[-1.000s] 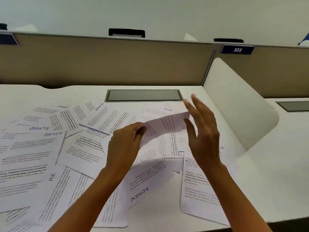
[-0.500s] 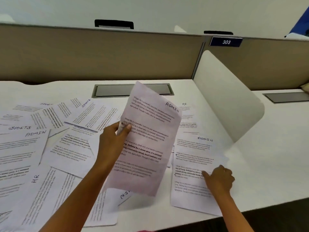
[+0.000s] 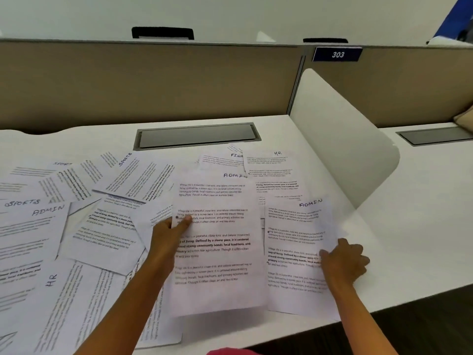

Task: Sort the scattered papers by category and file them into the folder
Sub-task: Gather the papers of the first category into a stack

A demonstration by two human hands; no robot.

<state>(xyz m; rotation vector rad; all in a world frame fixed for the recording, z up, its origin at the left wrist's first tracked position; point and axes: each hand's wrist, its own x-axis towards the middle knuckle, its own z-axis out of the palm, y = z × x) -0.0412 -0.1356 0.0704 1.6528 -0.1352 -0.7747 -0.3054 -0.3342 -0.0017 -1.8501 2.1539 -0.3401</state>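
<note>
Printed white sheets with handwritten headings lie scattered over the white desk [image 3: 414, 226]. My left hand [image 3: 170, 233] pinches the left edge of an ADMIN sheet [image 3: 217, 252] and holds it low above the desk, face up, heading at the far end. My right hand [image 3: 344, 260] rests with curled fingers on the right edge of a second ADMIN sheet [image 3: 294, 242] that lies flat near the front right. Other sheets marked SPORTS [image 3: 133, 180], HR [image 3: 66, 303], FINA [image 3: 220, 160] and ADMIN [image 3: 28, 234] lie around. No folder is in view.
A grey cable hatch [image 3: 197, 135] sits in the desk behind the papers. A white rounded divider [image 3: 340, 139] stands at the right, with a beige partition [image 3: 153, 83] behind and a blue 303 plate [image 3: 337, 54]. The desk's front edge runs just below my right hand.
My left hand has lowered the ADMIN sheet from upright to nearly flat, beside the ADMIN sheet at the right. My right hand dropped from the air onto that right sheet and stays there.
</note>
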